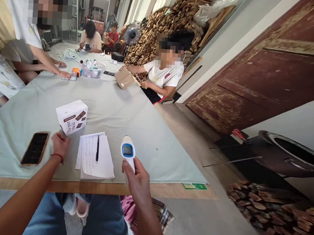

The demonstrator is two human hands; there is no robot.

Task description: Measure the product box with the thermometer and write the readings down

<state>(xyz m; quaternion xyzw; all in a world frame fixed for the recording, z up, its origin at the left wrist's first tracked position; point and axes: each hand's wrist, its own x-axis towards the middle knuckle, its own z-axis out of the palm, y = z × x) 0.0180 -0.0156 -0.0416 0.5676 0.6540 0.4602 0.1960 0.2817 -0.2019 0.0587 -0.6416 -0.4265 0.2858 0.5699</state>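
A white infrared thermometer (128, 153) with a blue-rimmed screen stands upright in my right hand (140, 176), whose fingers wrap round its handle. My left hand (60, 146), with a red cord at the wrist, rests on the table with curled fingers at the lower corner of a white printed box (73, 117); the fingertips are partly hidden there. Left of that hand lies a phone (35, 148) with a dark screen. Between my hands are sheets of handwritten paper (103, 164) with a black pen (97, 148) on top.
A pale cloth covers the long table (145, 141). Farther along stand a clear plastic basin (92, 71) with bottles and an orange tape dispenser (76, 72). One person at the right handles a cardboard box (124, 78); others are at the left and far end. Firewood (273, 213) lies on the floor.
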